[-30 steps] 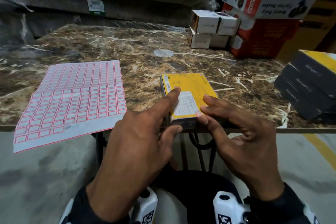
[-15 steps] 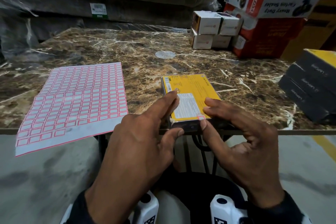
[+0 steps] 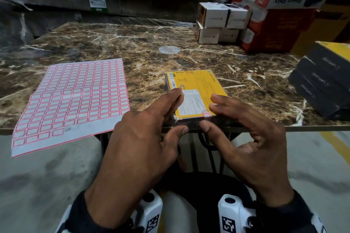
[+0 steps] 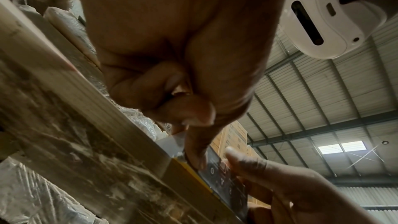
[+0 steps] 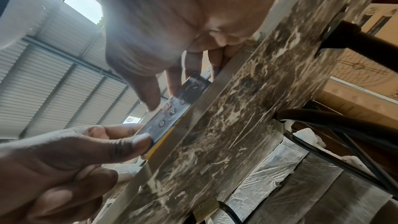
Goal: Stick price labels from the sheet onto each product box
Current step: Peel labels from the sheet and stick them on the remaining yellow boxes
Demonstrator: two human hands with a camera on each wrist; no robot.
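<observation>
Label sheet left of the left hand; black boxes right of the right hand. Both hands pinch the yellow box between them, thumbs on its near side, beside a stuck price label.

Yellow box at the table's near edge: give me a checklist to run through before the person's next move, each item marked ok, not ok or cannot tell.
1. Price label sits on the yellow box, at its near right corner: ok.
2. Label pressed flat all over: cannot tell; its near edge reaches the box rim.
3. Left hand steadies the box, index finger on top, thumb on the near side: ok.
4. Right hand holds the box likewise: ok.
5. Box fully supported on the table: ok, though it sits right at the edge.
6. Label sheet has labels left: ok.
</observation>
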